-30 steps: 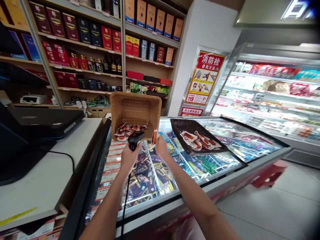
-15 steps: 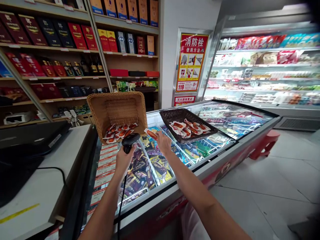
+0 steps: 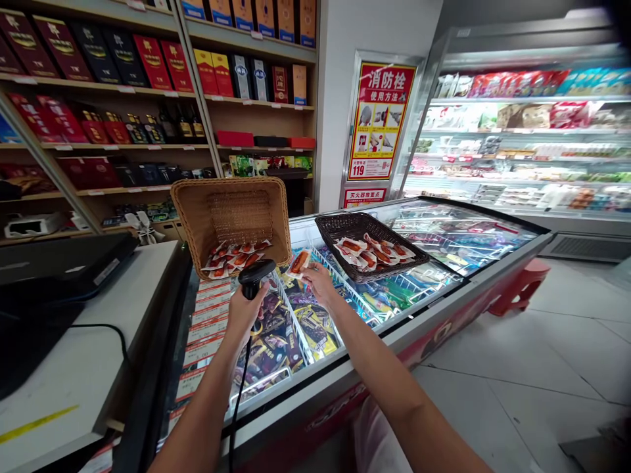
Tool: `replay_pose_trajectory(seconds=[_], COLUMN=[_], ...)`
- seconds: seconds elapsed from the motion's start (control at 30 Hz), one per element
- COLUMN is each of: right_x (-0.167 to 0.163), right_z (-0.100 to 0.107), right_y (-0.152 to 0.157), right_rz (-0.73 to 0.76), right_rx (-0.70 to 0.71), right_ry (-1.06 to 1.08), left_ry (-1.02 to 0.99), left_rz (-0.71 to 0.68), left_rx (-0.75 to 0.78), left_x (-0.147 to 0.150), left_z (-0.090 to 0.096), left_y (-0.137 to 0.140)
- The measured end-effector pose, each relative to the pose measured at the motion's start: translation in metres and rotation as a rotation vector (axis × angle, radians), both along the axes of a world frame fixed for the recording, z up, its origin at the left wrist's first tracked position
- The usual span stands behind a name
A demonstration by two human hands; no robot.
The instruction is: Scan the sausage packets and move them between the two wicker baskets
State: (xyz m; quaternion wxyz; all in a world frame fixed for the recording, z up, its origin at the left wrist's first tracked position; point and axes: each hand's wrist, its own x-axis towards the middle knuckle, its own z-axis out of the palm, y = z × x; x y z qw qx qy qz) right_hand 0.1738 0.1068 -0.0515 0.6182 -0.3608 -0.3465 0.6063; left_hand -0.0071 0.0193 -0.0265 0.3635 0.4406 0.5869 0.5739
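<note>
Flanking the packet (image 3: 299, 262) are the scanner (image 3: 254, 272) and dark basket (image 3: 344, 226).

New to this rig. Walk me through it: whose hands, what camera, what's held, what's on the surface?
No robot here: these are a person's own bare hands, seen by a camera worn on their head, looking forward and down. The left hand grips a corded black device, probably a barcode scanner. The right hand holds a small sausage pack by its edge. Ahead is a glass-topped freezer. On it are a tan basket, its opening facing the camera, and a dark basket; both contain similar packs.
</note>
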Motion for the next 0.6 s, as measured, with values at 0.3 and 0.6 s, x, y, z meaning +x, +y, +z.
replay_pose_trajectory(seconds=[0.3,0.6], right_x=[0.003,-0.001], right_z=[0.006,-0.005], right_y=[-0.01,-0.001], right_rz=[-0.094,-0.206], right_rx=[0.156,0.131], right_ry=[0.006,-0.006], left_ry=[0.026,0.104], left_rz=[-0.015,-0.009], left_rx=[0.004,0.022], left_x=[0.002,-0.007], left_z=[0.001,-0.011], left_y=[-0.002,0.004])
